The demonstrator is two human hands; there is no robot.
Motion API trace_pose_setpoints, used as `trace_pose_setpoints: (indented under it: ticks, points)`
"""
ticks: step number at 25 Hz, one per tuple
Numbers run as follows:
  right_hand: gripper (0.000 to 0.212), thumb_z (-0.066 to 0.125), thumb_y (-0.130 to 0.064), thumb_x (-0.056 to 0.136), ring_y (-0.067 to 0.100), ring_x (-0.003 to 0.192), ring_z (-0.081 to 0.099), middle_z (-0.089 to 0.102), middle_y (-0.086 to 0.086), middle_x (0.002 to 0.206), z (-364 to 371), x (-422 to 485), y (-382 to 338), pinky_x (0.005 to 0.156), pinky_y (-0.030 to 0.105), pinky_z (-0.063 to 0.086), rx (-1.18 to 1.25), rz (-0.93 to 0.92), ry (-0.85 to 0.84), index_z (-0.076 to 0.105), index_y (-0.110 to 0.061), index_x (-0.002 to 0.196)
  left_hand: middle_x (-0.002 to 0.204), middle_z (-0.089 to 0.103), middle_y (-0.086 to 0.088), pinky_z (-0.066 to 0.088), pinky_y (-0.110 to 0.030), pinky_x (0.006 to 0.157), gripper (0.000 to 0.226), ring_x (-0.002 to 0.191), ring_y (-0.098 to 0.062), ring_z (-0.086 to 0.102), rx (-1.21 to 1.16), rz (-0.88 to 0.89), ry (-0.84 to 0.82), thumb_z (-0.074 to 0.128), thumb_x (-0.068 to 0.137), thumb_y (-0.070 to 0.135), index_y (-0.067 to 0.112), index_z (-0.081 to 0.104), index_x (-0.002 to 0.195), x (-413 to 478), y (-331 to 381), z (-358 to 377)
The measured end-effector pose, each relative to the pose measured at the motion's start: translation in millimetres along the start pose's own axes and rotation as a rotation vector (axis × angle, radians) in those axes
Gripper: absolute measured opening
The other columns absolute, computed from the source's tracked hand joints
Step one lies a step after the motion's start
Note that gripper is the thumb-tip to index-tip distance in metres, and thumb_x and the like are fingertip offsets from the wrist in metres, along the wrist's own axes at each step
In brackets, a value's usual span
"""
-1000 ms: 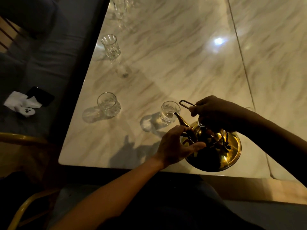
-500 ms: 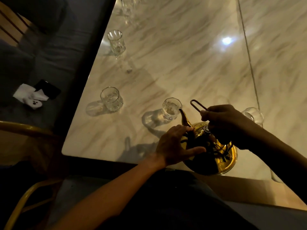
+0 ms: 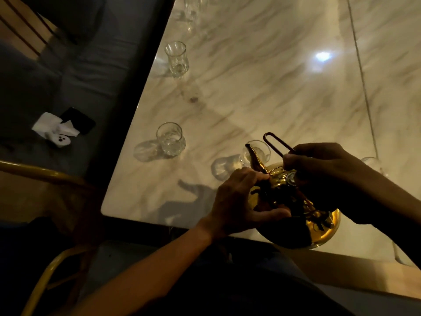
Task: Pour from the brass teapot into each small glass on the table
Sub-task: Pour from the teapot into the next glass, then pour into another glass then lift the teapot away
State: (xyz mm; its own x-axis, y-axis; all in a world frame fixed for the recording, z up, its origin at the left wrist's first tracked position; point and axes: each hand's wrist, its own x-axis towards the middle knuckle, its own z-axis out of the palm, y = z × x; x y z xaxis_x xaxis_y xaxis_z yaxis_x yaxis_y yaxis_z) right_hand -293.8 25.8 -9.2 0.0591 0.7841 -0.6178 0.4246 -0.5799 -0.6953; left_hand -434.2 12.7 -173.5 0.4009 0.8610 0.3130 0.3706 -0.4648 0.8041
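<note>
The brass teapot is near the table's front edge, over a round brass tray. Its spout tip lies over the rim of a small glass. My right hand grips the teapot's dark looped handle. My left hand cups the pot's left side, fingers and thumb curled round the body. Another small glass stands to the left, a taller glass farther back, and a further glass peeks out behind my right wrist.
The marble table has a dark left edge and a seam down its right side. More glasses stand at the far end. On the grey bench to the left lie a white tissue, a black phone and a white earbud case.
The teapot has risen and tipped forward, and its spout has moved up over the nearest glass. Both hands kept their hold and went with it.
</note>
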Motion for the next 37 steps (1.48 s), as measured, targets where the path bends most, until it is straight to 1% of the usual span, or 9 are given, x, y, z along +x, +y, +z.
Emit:
trace_pose_setpoints:
  ticks: [5,8,11,14,20,23,27,32,37]
  points:
    - [0.015,0.056,-0.021,0.088,0.001,0.040,0.057,0.059,-0.003,0.057,56.3,1.2,-48.4,0.038,0.014,0.039,0.024,-0.003,0.026,0.063,-0.010,0.081,0.096,0.059,-0.007,0.049,-0.028,0.065,0.066,0.087,-0.017,0.054,-0.090,0.044,-0.036,0.079,0.059,0.054,0.009,0.056,0.102,-4.4,-32.0,-68.2]
    - [0.020,0.054,-0.019,0.089,0.001,0.029,0.050,0.054,0.004,0.055,97.6,13.1,-75.4,0.030,0.012,0.034,0.069,0.006,0.059,0.064,-0.003,0.084,0.097,0.058,-0.004,0.041,-0.011,0.067,0.064,0.088,-0.011,0.053,-0.103,-0.002,-0.096,0.077,0.061,0.054,0.011,0.056,0.103,-8.3,-59.0,-117.9]
    - [0.019,0.055,-0.018,0.089,0.008,0.029,0.044,0.050,0.003,0.048,134.2,30.4,-93.5,0.030,0.018,0.033,0.145,0.064,0.078,0.063,-0.003,0.081,0.100,0.057,-0.001,0.045,-0.016,0.070,0.062,0.091,-0.010,0.053,-0.099,-0.068,-0.168,0.076,0.063,0.055,0.014,0.056,0.106,-13.7,-84.7,-154.7]
    - [0.019,0.055,-0.017,0.090,0.010,0.028,0.041,0.048,-0.002,0.036,159.3,47.9,-104.3,0.029,0.018,0.031,0.197,0.109,0.059,0.061,-0.002,0.082,0.105,0.059,0.000,0.042,-0.014,0.070,0.058,0.094,-0.009,0.053,-0.129,-0.108,-0.240,0.073,0.067,0.054,0.019,0.056,0.109,-18.4,-104.3,-179.6]
    - [0.018,0.053,-0.014,0.092,0.010,0.026,0.039,0.046,-0.001,0.036,179.2,76.7,-116.4,0.030,0.017,0.032,0.203,0.191,0.041,0.059,-0.002,0.080,0.115,0.061,0.001,0.050,-0.025,0.075,0.067,0.100,-0.008,0.056,-0.180,-0.224,-0.395,0.065,0.067,0.064,0.022,0.056,0.118,-15.2,-125.5,-195.2]
    - [0.018,0.053,-0.014,0.091,0.010,0.029,0.040,0.047,0.001,0.040,180.6,83.7,-120.9,0.030,0.017,0.032,0.165,0.210,0.041,0.061,-0.003,0.078,0.114,0.062,0.000,0.049,-0.021,0.072,0.066,0.099,-0.010,0.059,-0.207,-0.224,-0.417,0.062,0.067,0.065,0.022,0.057,0.116,-12.7,-127.0,-193.2]
    - [0.016,0.055,-0.015,0.090,0.011,0.030,0.041,0.048,0.002,0.041,181.6,88.4,-128.1,0.031,0.018,0.033,0.138,0.258,0.040,0.061,-0.003,0.081,0.110,0.062,-0.003,0.042,-0.012,0.067,0.049,0.094,-0.011,0.060,-0.237,-0.224,-0.393,0.074,0.072,0.047,0.019,0.060,0.111,-9.2,-127.7,-193.8]
    - [0.017,0.055,-0.015,0.090,0.010,0.030,0.041,0.048,0.002,0.042,179.8,92.1,-137.2,0.031,0.017,0.034,0.088,0.294,0.051,0.061,-0.004,0.079,0.111,0.063,-0.002,0.039,-0.002,0.063,0.046,0.091,-0.005,0.056,-0.246,-0.229,-0.402,0.075,0.073,0.043,0.019,0.060,0.109,-1.4,-125.4,-195.0]
    - [0.017,0.055,-0.014,0.090,0.008,0.028,0.044,0.050,0.001,0.041,176.6,90.5,-138.7,0.030,0.016,0.035,0.060,0.285,0.033,0.061,-0.005,0.077,0.111,0.063,-0.003,0.043,-0.012,0.066,0.046,0.095,-0.011,0.060,-0.279,-0.231,-0.416,0.076,0.073,0.043,0.018,0.060,0.108,-1.2,-121.9,-192.7]
